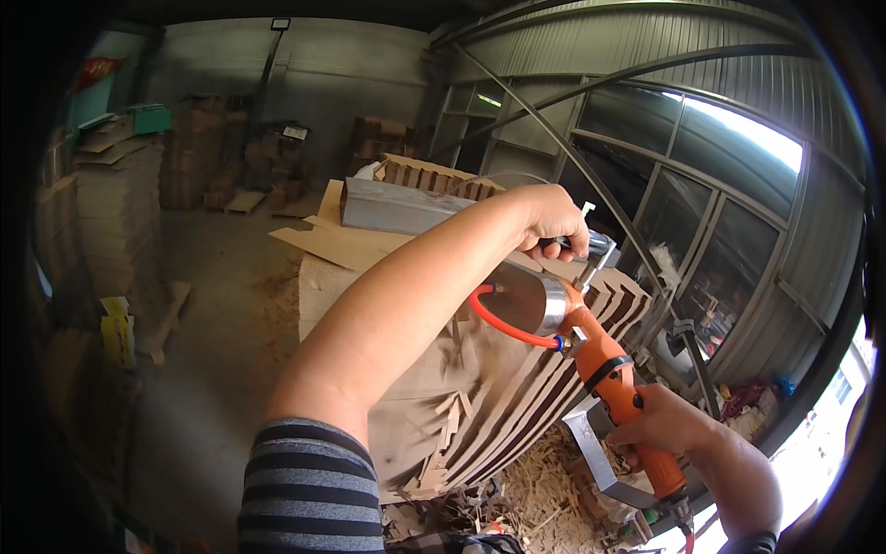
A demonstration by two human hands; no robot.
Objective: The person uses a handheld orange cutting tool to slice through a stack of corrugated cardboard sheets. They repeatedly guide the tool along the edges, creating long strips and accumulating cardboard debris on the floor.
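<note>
The tool (604,355) is clasped by the left hand (554,222) and right hand (669,420) beside the cardboard stack (521,406), whose stripping seems partly done, scraps (544,499) being strewn below while torn bits (449,423) are left on its side

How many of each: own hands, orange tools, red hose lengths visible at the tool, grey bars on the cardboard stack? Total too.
Hands: 2 (left hand, right hand)
Orange tool: 1
Red hose lengths: 2 (upper hose, lower hose)
Grey bar: 1
Total: 6
</note>
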